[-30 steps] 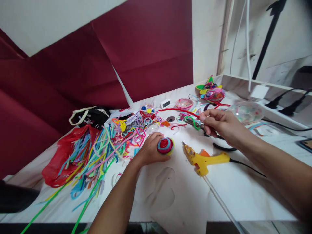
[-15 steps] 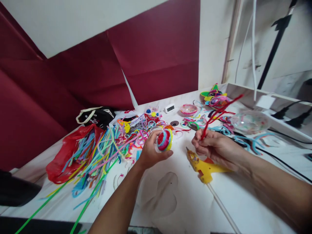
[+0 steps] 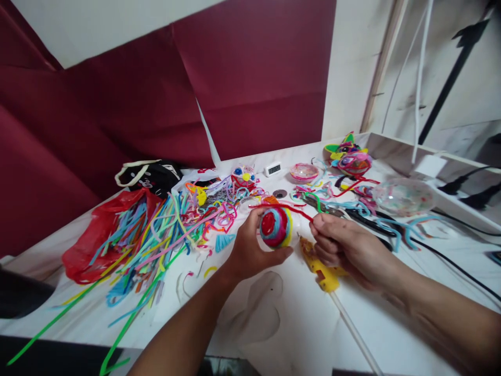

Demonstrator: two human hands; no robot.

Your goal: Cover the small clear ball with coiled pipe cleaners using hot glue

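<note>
My left hand is wrapped round a small ball banded in red, light blue, pink and yellow fuzzy stems. Between the thumb and fingers of my right hand is pinched one end of a red pipe cleaner. Its length stretches leftward across the top of the ball; whether it touches the ball I cannot tell. Beneath my right hand lies a yellow glue gun, its nozzle pointing toward the ball and a clear glue stick out of its back. My right hand hides part of its body.
Several loose pipe cleaners spill from a red plastic bag on the left. Clear bowls, a decorated figure, pliers and a small digital clock stand or lie farther back. Black cables run along the right side.
My right hand has lowered the red pipe cleaner from upright to nearly level, bringing it over the ball. My left hand has turned the ball and moved it slightly right.
</note>
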